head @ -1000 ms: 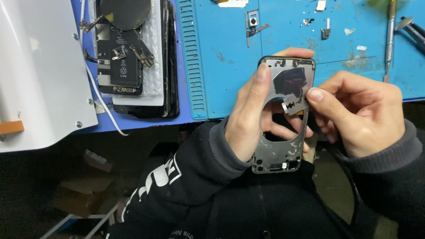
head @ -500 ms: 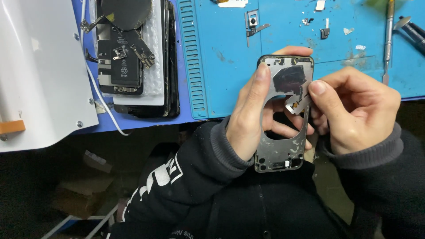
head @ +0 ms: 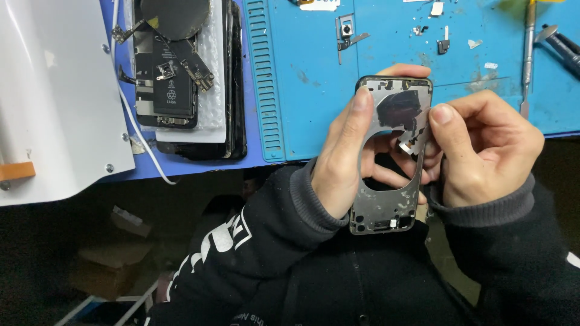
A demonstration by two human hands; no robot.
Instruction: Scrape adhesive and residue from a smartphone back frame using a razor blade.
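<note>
Your right hand point(head: 483, 151) has slid closer over the phone frame point(head: 389, 154), thumb now pinching the small metal tab point(head: 406, 145) near its middle. Further left, your left hand point(head: 344, 160) grips the frame's edge above your lap, just off the blue mat point(head: 302, 78).

Illumination is bright and even over the blue work mat point(head: 314, 90) toward 12 o'clock, with mild glare on the white panel point(head: 54, 90) at 10 o'clock. The region from 6 to 8 o'clock is dim, with detail lost in shadow. Focus is sharp at centre; slight wide-angle stretching appears toward the edges.
</note>
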